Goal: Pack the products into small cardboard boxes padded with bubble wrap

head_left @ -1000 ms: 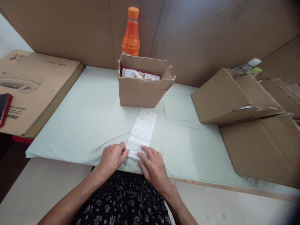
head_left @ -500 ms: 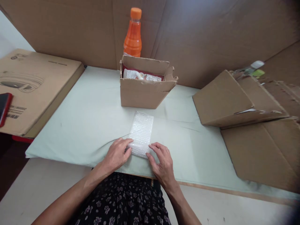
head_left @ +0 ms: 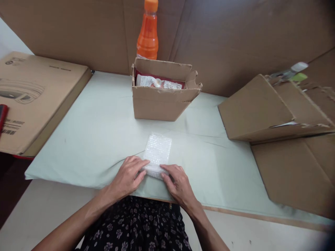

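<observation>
A clear sheet of bubble wrap (head_left: 157,148) lies on the pale green cloth, its near end rolled or folded over into a thicker strip. My left hand (head_left: 130,174) pinches the left end of that strip between thumb and fingers. At the strip's right end, my right hand (head_left: 178,181) grips with thumb below and index finger on top. Whether something is wrapped inside the fold cannot be made out. Just beyond the wrap stands an open cardboard box (head_left: 157,104) holding white printed packets (head_left: 159,83).
Behind the box stands an orange bottle (head_left: 148,38) against a cardboard wall (head_left: 222,42). To the left lies a flat carton (head_left: 47,83) with a red-edged phone (head_left: 3,115) on it. Several cut cardboard boxes (head_left: 253,108) stand at the right. The cloth-covered table (head_left: 99,115) ends near my lap.
The near end of the bubble wrap has been folded over, so the flat part is shorter. My right hand has closed in toward my left. The view has shifted slightly.
</observation>
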`<act>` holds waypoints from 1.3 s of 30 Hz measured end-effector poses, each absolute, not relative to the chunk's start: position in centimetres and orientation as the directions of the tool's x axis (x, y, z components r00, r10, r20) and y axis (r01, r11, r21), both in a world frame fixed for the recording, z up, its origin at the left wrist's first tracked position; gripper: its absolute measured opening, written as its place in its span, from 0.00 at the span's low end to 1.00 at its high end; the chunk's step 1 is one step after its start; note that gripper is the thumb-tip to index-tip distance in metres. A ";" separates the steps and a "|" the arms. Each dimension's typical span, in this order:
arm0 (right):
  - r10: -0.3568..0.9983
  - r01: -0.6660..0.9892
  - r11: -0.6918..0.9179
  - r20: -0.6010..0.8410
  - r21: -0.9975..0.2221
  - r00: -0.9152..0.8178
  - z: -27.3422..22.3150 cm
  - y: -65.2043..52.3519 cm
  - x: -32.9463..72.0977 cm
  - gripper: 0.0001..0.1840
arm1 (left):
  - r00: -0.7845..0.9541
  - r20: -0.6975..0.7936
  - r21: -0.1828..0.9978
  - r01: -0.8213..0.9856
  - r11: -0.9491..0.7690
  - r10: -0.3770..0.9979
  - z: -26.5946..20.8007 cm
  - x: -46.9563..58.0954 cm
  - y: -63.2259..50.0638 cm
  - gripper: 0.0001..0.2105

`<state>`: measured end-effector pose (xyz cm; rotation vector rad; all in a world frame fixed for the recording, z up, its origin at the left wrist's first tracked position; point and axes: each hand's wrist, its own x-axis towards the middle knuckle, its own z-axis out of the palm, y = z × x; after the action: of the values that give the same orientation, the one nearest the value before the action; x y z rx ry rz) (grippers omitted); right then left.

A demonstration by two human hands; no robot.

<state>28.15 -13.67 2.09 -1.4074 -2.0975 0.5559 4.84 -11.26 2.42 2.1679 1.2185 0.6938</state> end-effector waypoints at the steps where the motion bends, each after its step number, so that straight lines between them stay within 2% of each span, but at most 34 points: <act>1: 0.935 0.725 0.356 0.231 -0.590 -0.270 2.1 -13.7 28.2 0.15 | 0.433 0.143 0.677 0.614 -0.407 0.890 2.3 5.1 -10.9 0.13; 4: 0.920 0.786 0.380 0.282 -0.487 -0.271 2.0 -13.5 28.0 0.18 | 0.361 0.104 0.603 0.718 -0.347 0.927 2.0 5.9 -9.8 0.12; 6: 0.898 0.794 0.436 0.260 -0.423 -0.355 1.9 -13.1 27.8 0.17 | 0.326 0.138 0.562 0.752 -0.345 0.935 1.9 6.2 -9.5 0.13; 8: 0.884 0.788 0.467 0.240 -0.401 -0.402 1.9 -12.6 27.6 0.14 | 0.353 0.197 0.570 0.718 -0.400 0.915 1.9 6.0 -9.8 0.14; 11: 0.899 0.743 0.438 0.219 -0.506 -0.380 2.1 -12.3 27.6 0.14 | 0.457 0.210 0.638 0.606 -0.476 0.864 2.4 5.4 -10.7 0.16; 14: 0.914 0.712 0.393 0.161 -0.582 -0.373 2.6 -12.6 27.8 0.15 | 0.474 0.133 0.690 0.586 -0.425 0.870 2.8 5.2 -10.9 0.17; 19: 0.903 0.814 0.421 0.265 -0.400 -0.337 2.9 -13.1 27.7 0.22 | 0.337 0.090 0.634 0.706 -0.315 0.937 2.5 6.1 -9.3 0.14; 20: 0.893 0.816 0.443 0.262 -0.372 -0.366 2.8 -12.9 27.7 0.21 | 0.284 0.096 0.651 0.708 -0.276 0.954 2.3 6.2 -9.2 0.14; 22: 0.885 0.812 0.461 0.250 -0.358 -0.393 2.3 -12.1 27.6 0.15 | 0.150 0.070 0.758 0.635 -0.151 0.986 2.0 6.3 -9.5 0.17; 24: 0.902 0.800 0.426 0.264 -0.423 -0.341 1.8 -11.3 27.5 0.12 | 0.001 -0.067 0.903 0.426 0.060 0.998 1.9 6.3 -10.5 0.22; 26: 0.934 0.754 0.353 0.256 -0.553 -0.249 1.8 -10.8 27.4 0.13 | -0.044 -0.280 0.954 0.094 0.283 0.959 2.1 6.6 -11.6 0.29; 28: 0.963 0.663 0.267 0.162 -0.700 -0.216 2.0 -10.9 27.1 0.13 | 0.040 -0.414 0.887 -0.209 0.413 0.909 2.4 7.2 -12.4 0.33; 30: 0.972 0.562 0.172 0.047 -0.809 -0.230 2.4 -11.5 27.0 0.14 | 0.120 -0.455 0.801 -0.379 0.464 0.883 2.9 7.9 -12.8 0.34; 33: 0.986 0.487 0.105 0.028 -0.867 -0.163 2.8 -12.3 26.9 0.17 | 0.104 -0.478 0.752 -0.464 0.468 0.872 3.2 8.6 -12.9 0.36; 36: 0.987 0.400 0.102 0.041 -0.911 -0.158 2.9 -12.4 26.9 0.28 | 0.131 -0.425 0.794 -0.422 0.438 0.896 2.9 8.6 -13.0 0.39; 39: 0.964 0.382 0.112 0.008 -0.918 -0.265 3.6 -11.6 27.2 0.17 | 0.160 -0.326 0.911 -0.210 0.355 0.932 2.6 7.9 -12.5 0.36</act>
<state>27.18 -11.63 3.56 -1.3180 -1.7375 1.1335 7.93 -12.48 2.63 0.8393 1.0966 0.9702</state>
